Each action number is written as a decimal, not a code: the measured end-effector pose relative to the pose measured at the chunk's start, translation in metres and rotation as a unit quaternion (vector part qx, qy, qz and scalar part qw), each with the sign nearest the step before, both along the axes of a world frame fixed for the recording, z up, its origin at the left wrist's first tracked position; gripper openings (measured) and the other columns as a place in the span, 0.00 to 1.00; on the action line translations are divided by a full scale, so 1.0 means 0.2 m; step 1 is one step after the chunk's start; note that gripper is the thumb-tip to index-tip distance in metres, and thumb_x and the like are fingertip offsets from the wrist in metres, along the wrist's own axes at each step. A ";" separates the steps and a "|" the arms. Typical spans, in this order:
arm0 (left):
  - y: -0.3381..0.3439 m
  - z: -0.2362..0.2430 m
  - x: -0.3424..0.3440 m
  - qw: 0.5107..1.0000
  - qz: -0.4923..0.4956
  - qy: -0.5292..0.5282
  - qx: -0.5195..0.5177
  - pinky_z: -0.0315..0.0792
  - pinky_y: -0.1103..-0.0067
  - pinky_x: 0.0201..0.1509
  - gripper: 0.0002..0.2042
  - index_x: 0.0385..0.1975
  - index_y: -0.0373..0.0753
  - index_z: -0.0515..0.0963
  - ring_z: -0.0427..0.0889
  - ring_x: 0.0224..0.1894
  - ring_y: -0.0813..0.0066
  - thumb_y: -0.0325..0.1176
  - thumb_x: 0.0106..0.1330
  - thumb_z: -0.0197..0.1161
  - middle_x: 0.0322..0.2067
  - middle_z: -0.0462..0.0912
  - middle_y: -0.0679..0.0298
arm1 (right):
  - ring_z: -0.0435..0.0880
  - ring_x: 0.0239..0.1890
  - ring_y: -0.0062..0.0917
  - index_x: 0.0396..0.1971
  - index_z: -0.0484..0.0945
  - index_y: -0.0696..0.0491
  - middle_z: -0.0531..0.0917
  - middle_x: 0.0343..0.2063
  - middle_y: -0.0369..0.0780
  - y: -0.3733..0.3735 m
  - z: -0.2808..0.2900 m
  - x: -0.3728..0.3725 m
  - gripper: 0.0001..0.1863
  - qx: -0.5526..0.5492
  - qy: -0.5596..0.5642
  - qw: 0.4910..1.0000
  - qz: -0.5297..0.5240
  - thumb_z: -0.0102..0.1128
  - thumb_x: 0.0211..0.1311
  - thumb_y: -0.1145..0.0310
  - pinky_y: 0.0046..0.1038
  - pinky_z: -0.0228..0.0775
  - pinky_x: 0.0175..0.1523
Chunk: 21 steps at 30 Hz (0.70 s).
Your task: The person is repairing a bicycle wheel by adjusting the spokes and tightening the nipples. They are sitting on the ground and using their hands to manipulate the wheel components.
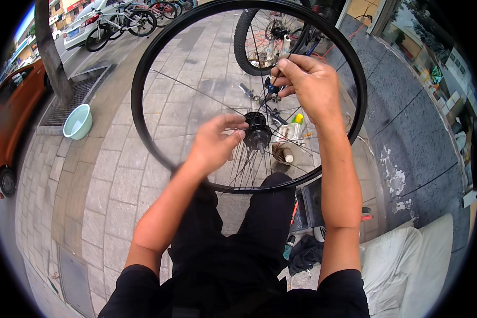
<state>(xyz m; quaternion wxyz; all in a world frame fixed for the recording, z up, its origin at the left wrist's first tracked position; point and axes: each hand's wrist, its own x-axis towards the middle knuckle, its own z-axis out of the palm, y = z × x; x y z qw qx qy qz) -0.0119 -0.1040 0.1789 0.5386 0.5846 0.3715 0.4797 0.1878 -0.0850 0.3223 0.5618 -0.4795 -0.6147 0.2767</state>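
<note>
In the head view, a bicycle wheel point(138, 100) stands before a worker's legs point(270, 206). The right hand point(314, 90) pinches a spoke point(270, 94); the left hand point(211, 144), thumb and fingers parted, hovers beside the hub point(258, 133). Lacing appears underway; next likely calls for guiding the spoke rimward.

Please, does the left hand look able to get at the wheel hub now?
Probably yes: the left hand is right beside the wheel hub, and nothing visible seems to block its way from that side.
</note>
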 end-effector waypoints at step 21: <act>0.01 -0.03 0.00 1.000 0.007 -0.004 0.002 0.70 0.88 0.22 0.16 0.56 0.31 0.78 0.77 0.25 0.90 0.25 0.70 0.69 0.53 0.85 0.59 | 0.88 0.32 0.20 0.43 0.87 0.65 0.90 0.32 0.41 0.05 -0.01 0.01 0.14 -0.014 0.006 1.000 0.007 0.64 0.71 0.67 0.24 0.83 0.34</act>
